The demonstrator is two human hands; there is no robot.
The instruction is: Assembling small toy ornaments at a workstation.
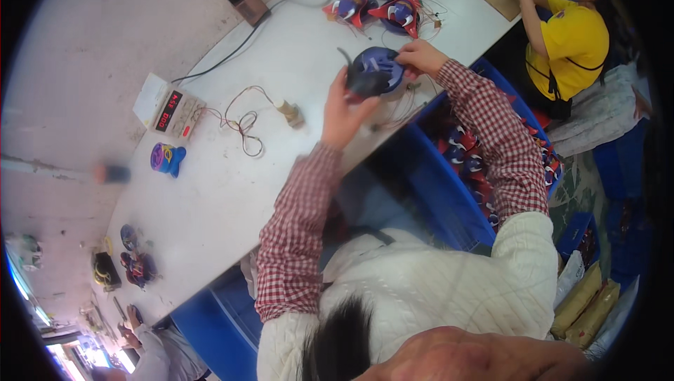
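Observation:
My left hand (344,112) grips a dark, curved shell piece (368,84) above the white table. Against that piece is a round, blue-purple toy part (381,63) with its hollow side showing. My right hand (421,57) has its fingers closed at the right edge of the round part; whether they pinch the rim or a wire is too small to tell. Thin wires (404,104) trail below the part toward the table edge. Beyond my hands sit three red and purple toy heads (400,12) with white eyes.
On the white table (210,219) stand a power supply (175,111) with a red display, a wired cylindrical connector (289,113) and a blue-purple toy piece (167,159). A blue bin (449,195) of toy parts is below my right arm. A yellow-shirted person (567,37) works at right.

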